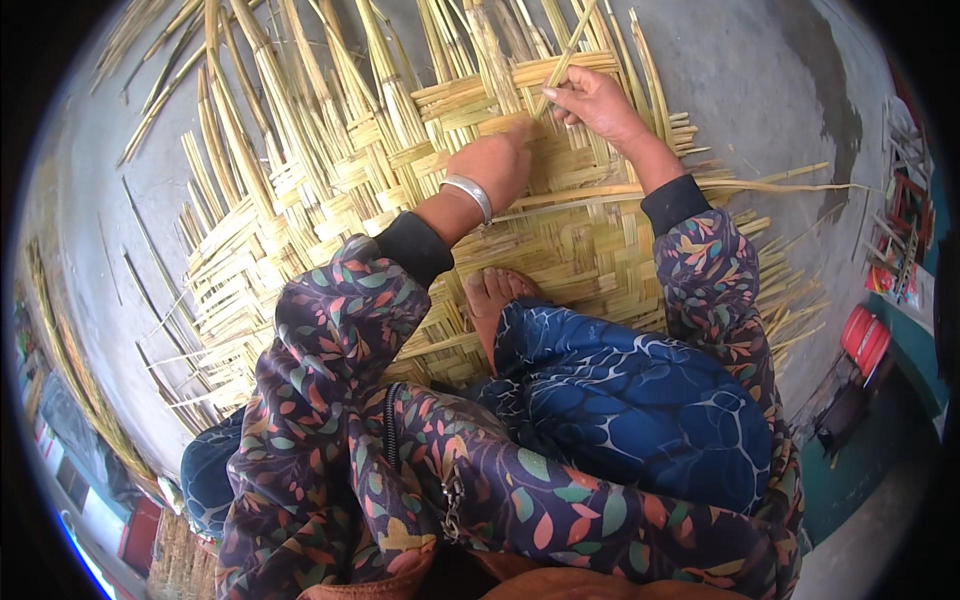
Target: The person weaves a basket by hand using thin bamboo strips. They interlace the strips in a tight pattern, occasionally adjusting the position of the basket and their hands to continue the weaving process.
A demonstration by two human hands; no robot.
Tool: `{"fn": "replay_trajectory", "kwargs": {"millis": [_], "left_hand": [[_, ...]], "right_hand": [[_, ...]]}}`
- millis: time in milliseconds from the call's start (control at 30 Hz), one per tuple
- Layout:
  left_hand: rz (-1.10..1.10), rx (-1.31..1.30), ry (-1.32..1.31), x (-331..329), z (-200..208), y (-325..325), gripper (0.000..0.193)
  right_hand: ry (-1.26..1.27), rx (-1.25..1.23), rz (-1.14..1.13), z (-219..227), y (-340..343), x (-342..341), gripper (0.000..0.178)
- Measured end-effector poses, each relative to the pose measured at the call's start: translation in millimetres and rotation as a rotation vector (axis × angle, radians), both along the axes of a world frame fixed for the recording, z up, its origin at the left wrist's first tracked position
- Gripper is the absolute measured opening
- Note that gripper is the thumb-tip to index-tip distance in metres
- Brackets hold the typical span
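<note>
Our right hand [598,105] pinches a long, thin, pale yellow plant strip [572,45] between thumb and finger, over the far part of the flat, yellow, woven plant mat [590,245] on the grey floor [745,105]. Our left hand [495,165] curls its fingers down at the mat; we cannot tell if they grip anything. We should hold the weave flat and bend the strip gently so nothing cracks. The strip runs long from near left to far right, pointing away from us.
</note>
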State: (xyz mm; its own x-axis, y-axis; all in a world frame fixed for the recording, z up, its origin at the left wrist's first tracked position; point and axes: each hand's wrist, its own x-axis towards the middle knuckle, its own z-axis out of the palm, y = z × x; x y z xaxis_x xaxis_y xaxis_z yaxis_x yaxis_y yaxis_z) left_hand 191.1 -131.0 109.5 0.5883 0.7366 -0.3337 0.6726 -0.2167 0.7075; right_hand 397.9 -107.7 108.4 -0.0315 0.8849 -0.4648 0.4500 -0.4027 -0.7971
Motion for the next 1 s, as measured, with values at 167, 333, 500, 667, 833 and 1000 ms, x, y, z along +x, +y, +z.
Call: {"fn": "replay_trajectory", "kwargs": {"millis": [167,333,500,667,833,1000], "left_hand": [[-0.010,-0.082,0.038,5.3,5.9,0.4,0.038],[0.196,-0.136,-0.361,10.2,-27.8,1.8,0.036],[0.285,-0.225,-0.447,15.6,-38.7,1.0,0.031],[0.359,-0.264,-0.437,17.8,-31.0,-1.3,0.025],[0.356,-0.290,-0.395,17.3,-19.8,0.4,0.023],[0.351,-0.252,-0.394,17.7,-25.9,-0.8,0.023]], "right_hand": [[-0.047,0.037,0.021,0.9,-1.5,4.2,0.024],[-0.001,0.023,0.055,7.7,3.3,1.2,0.028],[0.077,-0.055,0.034,10.7,7.7,4.3,0.026],[0.063,-0.105,0.113,10.2,12.4,8.9,0.026],[-0.033,-0.150,0.204,15.6,17.5,6.3,0.025],[-0.129,-0.188,0.274,23.5,22.0,-5.8,0.024]]}}
